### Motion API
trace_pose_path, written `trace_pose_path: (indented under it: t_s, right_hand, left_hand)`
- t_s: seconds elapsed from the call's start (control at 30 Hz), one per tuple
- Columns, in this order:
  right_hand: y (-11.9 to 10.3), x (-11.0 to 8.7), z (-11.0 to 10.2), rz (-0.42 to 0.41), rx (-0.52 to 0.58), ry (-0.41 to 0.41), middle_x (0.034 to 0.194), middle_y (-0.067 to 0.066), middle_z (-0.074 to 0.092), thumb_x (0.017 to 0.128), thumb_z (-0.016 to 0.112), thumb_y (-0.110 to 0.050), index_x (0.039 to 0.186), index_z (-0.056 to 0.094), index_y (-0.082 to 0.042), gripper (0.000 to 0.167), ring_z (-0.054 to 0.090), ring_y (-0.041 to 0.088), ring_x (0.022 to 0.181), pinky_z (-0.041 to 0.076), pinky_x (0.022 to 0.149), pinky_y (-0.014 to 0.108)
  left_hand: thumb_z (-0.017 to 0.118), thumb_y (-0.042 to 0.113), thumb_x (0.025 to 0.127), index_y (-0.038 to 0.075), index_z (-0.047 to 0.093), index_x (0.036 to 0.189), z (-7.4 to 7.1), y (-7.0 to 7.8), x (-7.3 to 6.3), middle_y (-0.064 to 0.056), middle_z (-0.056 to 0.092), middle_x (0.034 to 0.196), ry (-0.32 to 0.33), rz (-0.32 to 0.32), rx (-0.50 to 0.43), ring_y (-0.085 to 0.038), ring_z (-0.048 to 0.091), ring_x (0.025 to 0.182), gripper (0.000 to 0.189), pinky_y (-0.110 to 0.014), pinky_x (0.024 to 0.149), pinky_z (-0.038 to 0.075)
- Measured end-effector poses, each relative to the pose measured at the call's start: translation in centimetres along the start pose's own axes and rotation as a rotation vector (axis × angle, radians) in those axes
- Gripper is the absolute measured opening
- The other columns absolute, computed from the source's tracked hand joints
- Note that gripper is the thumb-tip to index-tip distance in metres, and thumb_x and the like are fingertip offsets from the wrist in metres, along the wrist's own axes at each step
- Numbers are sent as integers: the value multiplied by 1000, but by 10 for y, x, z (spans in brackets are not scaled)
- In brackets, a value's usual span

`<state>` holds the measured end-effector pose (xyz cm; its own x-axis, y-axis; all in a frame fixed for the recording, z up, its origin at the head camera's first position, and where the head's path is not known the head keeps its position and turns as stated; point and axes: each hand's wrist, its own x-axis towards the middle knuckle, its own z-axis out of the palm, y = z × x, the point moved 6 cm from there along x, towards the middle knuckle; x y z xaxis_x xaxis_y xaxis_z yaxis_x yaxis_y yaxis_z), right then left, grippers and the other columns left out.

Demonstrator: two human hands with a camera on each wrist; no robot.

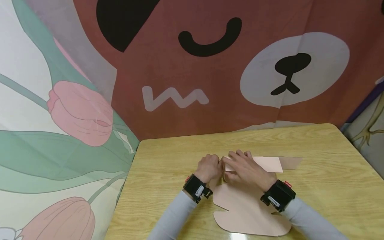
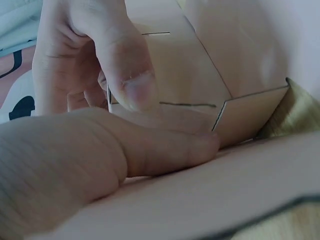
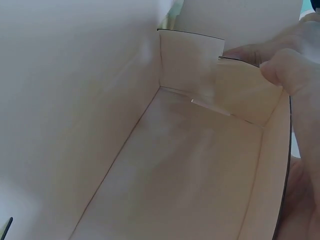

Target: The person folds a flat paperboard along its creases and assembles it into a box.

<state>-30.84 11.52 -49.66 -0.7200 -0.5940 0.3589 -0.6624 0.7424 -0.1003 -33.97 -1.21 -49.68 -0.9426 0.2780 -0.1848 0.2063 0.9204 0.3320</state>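
A partly folded cardboard box (image 1: 249, 208), pale pink, lies on the table with several walls standing up. At its left end my left hand (image 1: 208, 167) grips the end flaps. The left thumb (image 2: 170, 151) lies along the end wall in the left wrist view; its other fingers are hidden. My right hand (image 1: 247, 171) reaches over the box from the right and holds the corner of the far wall. In the right wrist view, the right thumb (image 3: 285, 67) bends over the corner's edge, above two end flaps (image 3: 192, 62) with a slot at their foot.
The wood-grain table (image 1: 168, 160) extends around the box on all sides. A long pale panel (image 1: 268, 164) rises at the far side, and a darker flap (image 1: 291, 163) juts out right. Behind hangs a printed cloth (image 1: 210, 73) with a bear face.
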Motion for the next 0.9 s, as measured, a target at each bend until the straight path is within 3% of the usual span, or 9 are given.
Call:
trace_pose_path:
  t_s: [0.13, 0.27, 0.43, 0.53, 0.7, 0.9]
  right_hand:
    - [-1, -1, -2, -13, -9, 7, 104, -3, 50, 91, 66, -47, 118, 60, -30, 33, 43, 20, 91, 27, 74, 35]
    - [-3, -4, -4, -27, -5, 4, 104, -3, 49, 92, 65, -48, 122, 60, -31, 35, 45, 19, 93, 28, 76, 35]
    - [-3, -5, -6, -39, 3, -12, 108, -1, 51, 93, 65, -44, 121, 58, -30, 32, 48, 21, 98, 34, 79, 39]
    - [-2, -5, -8, -44, 8, -14, 109, -2, 51, 91, 68, -37, 119, 56, -28, 31, 48, 20, 98, 34, 79, 39]
    - [-3, -4, -8, -44, 32, -29, 110, -2, 49, 89, 69, -28, 121, 55, -23, 36, 46, 19, 98, 30, 78, 37]
    - [0, -2, -9, 23, 147, -90, 106, -5, 45, 88, 69, -22, 113, 49, -17, 33, 44, 16, 96, 28, 80, 35]
  left_hand:
    - [60, 23, 94, 17, 48, 65, 3, -1, -3, 4, 41, 56, -61, 8, -152, -11, 41, 44, 32, -24, 38, 32]
    - [60, 18, 91, 13, 55, 90, 5, -2, -6, 1, 50, 73, -114, 35, -301, -12, 46, 53, 8, -25, 44, 36]
    - [61, 25, 93, 16, 50, 133, 6, -3, -7, -5, 59, 121, -156, 63, -441, -16, 62, 91, 42, -28, 64, 51]
    - [60, 29, 95, 23, 46, 142, 6, -2, -7, -6, 55, 137, -167, 77, -500, -17, 64, 102, 49, -30, 72, 55]
    - [68, 30, 90, 31, 52, 134, 6, -2, -8, -3, 55, 136, -173, 81, -511, -13, 66, 86, 46, -34, 70, 56]
    - [77, 40, 83, 32, 53, 133, 4, 0, -9, -1, 58, 132, -126, 142, -408, -18, 59, 113, 55, -31, 85, 51]
